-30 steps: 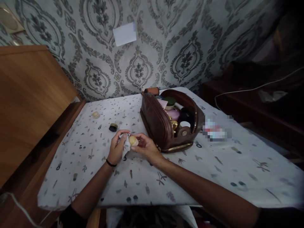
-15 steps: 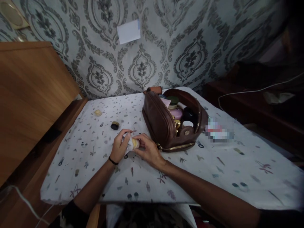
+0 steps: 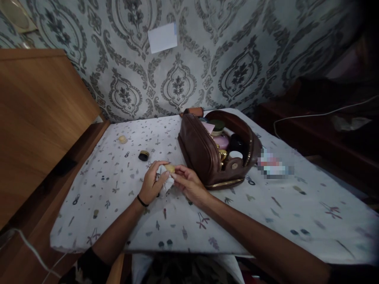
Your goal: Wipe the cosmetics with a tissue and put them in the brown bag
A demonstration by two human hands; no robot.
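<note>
Wallpaper point(image 3: 177, 77) with large grey damask medallions covers the far wall, where a plain white card point(image 3: 162, 38) hangs slightly tilted. A wooden cabinet point(image 3: 38, 118) with visible grain stands at left, beside a table point(image 3: 89, 205) covered in white cloth printed with small motifs. Dark reddish furniture point(image 3: 299, 128) sinks into shadow at right under dim light.

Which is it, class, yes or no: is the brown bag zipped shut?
No, the brown bag gapes open, with a white lid showing inside it.
</note>
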